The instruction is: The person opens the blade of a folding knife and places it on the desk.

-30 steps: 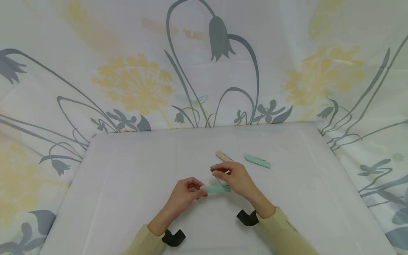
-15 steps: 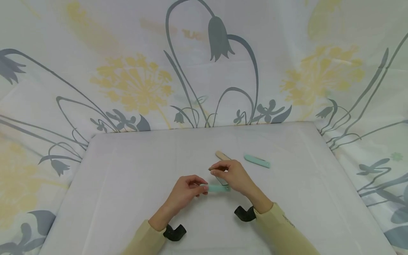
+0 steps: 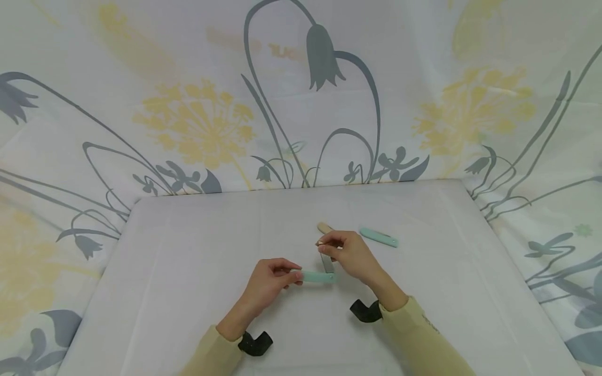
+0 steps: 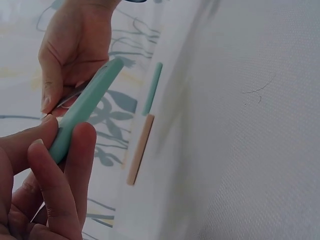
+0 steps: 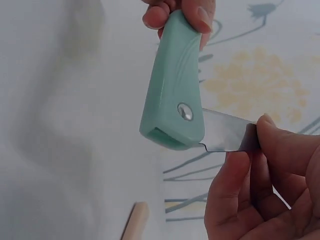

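A folding knife with a mint-green handle [image 3: 317,277] is held above the table. My left hand [image 3: 269,281] pinches the handle's far end between thumb and fingers, as the left wrist view also shows. The steel blade [image 5: 225,132] stands out from the handle at roughly a right angle, turned on a silver rivet [image 5: 185,111]. With thumb and fingers, my right hand [image 3: 351,257] pinches the blade near its tip, which the fingertips hide. An open slot shows at the handle's rivet end in the right wrist view.
Behind my right hand, a second mint-green folding knife [image 3: 379,237] lies closed on the white table [image 3: 211,230]. Beside it is a tan-handled one [image 3: 324,227], partly hidden by that hand in the head view. A flower-patterned curtain [image 3: 301,104] hangs around the table.
The blade has swung further out from the handle, from a sharp angle to nearly upright. My right hand has moved slightly up and right with it; the left hand has shifted a little left.
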Tool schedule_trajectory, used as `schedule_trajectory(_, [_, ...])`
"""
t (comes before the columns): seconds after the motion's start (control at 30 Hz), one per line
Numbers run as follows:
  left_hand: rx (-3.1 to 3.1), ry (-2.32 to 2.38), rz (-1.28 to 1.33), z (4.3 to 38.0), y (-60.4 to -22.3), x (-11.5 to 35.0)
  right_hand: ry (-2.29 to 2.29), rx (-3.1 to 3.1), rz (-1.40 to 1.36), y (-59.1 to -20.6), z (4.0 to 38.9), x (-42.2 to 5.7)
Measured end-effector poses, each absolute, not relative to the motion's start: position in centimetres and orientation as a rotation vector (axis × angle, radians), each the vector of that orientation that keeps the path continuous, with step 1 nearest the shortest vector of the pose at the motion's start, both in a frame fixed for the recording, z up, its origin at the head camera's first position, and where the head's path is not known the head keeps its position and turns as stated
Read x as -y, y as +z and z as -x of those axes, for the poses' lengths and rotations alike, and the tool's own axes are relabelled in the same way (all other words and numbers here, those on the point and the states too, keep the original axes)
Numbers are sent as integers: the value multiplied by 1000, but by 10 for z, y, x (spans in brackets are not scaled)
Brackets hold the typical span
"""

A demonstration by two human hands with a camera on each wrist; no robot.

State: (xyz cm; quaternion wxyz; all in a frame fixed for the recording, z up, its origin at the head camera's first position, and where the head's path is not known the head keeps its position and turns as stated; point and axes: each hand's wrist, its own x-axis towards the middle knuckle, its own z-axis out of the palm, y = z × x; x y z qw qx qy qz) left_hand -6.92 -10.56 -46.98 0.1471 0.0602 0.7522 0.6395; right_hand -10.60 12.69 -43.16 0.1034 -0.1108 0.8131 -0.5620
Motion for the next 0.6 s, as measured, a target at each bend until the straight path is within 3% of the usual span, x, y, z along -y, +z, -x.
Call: schedule_trajectory(0.6, [-2112,1959,-34,71,-464,112,-1919,-2199,126,-433,104,-143])
